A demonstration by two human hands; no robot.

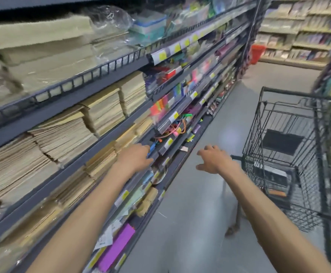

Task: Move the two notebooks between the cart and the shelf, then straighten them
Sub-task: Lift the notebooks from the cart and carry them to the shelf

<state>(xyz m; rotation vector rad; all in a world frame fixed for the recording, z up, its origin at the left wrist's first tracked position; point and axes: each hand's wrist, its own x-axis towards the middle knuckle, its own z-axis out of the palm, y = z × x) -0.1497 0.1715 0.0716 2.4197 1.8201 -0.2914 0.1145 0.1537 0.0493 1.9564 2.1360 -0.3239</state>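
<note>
We hold our left hand (136,156) at the shelf (93,83) and right hand (213,160) by the cart (290,93), both empty with fingers loose, ready for the notebooks (271,175) (blurred) in its basket.

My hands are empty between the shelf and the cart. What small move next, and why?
Probably reach the right hand into the black wire shopping cart for the flat dark item at its near end. Both hands hold nothing, the right hovers beside the cart, the left hand is at the grey metal shelf. The item is too blurred to identify.
</note>
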